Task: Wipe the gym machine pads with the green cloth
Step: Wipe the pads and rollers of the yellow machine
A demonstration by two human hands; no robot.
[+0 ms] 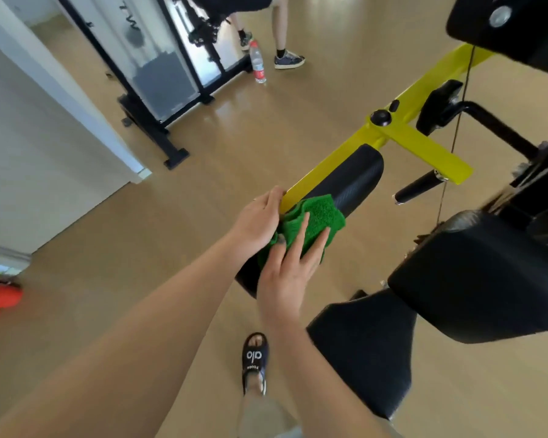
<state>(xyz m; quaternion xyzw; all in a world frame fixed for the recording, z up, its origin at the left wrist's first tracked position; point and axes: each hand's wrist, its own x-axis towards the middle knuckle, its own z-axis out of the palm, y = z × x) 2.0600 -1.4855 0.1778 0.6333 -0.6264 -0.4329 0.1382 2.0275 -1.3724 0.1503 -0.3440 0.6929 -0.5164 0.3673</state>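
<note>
- Underfoot, the tan floor (187, 248) filled most of the head view, running from the 7 o'clock corner up to 12 o'clock.
- At 3 to 5 o'clock sat the big black seat pads (475, 279) of the gym machine.
- A yellow frame bar (424, 90) ran from the centre out toward 1 o'clock.
- Alongside that bar, at the centre, lay the long black roller pad (355, 178), tilted toward 1 o'clock.
- A black-framed machine (159, 83) stood at 11 o'clock, near a second person's legs (282, 33) at 12 o'clock.
- The green cloth (314, 222) was draped over the near half of the roller pad, at the centre.
- The right hand (288, 273) lay flat on the cloth, fingers straight and spread, pressing it to the pad.
- The left hand (260, 219) sat just at 9 o'clock of the cloth, its fingers curled over the cloth's edge beside the bar end.
- A black slipper (255, 361) showed at 6 o'clock.
- A water bottle (257, 63) stood on the floor at 12 o'clock.
</note>
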